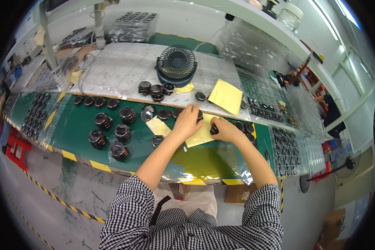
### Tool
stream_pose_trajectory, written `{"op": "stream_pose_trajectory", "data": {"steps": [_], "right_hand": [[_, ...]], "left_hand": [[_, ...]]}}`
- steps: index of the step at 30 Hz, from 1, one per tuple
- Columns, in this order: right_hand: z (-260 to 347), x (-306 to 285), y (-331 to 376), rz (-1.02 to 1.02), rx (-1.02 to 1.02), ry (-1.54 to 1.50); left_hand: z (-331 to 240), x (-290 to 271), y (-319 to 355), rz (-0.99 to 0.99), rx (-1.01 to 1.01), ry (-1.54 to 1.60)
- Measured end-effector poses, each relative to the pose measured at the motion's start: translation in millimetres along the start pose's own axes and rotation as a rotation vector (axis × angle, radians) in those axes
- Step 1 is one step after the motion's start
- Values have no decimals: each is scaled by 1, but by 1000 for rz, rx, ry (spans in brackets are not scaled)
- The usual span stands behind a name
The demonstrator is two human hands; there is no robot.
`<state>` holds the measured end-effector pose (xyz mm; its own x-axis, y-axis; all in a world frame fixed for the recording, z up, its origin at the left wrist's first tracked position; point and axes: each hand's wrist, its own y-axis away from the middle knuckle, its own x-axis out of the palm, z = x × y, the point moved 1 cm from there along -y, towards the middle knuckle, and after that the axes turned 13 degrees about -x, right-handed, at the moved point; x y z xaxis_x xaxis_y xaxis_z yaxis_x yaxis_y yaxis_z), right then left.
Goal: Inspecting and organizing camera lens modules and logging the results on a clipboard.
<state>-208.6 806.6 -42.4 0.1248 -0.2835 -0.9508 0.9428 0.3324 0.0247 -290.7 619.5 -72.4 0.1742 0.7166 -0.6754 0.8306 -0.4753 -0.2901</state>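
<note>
My left hand (187,121) is closed on a small round black part (200,116), gripped at its fingertips over the far side of the green mat. Just right of it, my right hand (226,130) pinches another small black part (214,128), seen nearly edge-on. Both hands are above a yellow sheet (202,136) lying on the mat. Close to my left wrist are a round black disc (163,114), a white card with rows of small dots (158,126) and a shiny-faced disc (146,114). More black discs (249,128) lie beyond my right hand.
Several stacks of black discs (119,151) stand left on the green mat (66,125). A small black fan (177,64) is at the back, beside a yellow paper (226,96). Clear trays of discs (286,152) lie right, near tweezers (267,152). A shelf beam (254,25) crosses overhead.
</note>
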Motion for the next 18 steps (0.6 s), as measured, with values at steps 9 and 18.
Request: {"op": "stream_pose_trajectory", "data": {"steps": [9,18], "right_hand": [[2,5,0,-17,-6,26],[1,9,-7,-2,45,23]], "left_hand": [[0,1,4,-97,99,-15],[-13,-22,21,-312,125,-11]]}}
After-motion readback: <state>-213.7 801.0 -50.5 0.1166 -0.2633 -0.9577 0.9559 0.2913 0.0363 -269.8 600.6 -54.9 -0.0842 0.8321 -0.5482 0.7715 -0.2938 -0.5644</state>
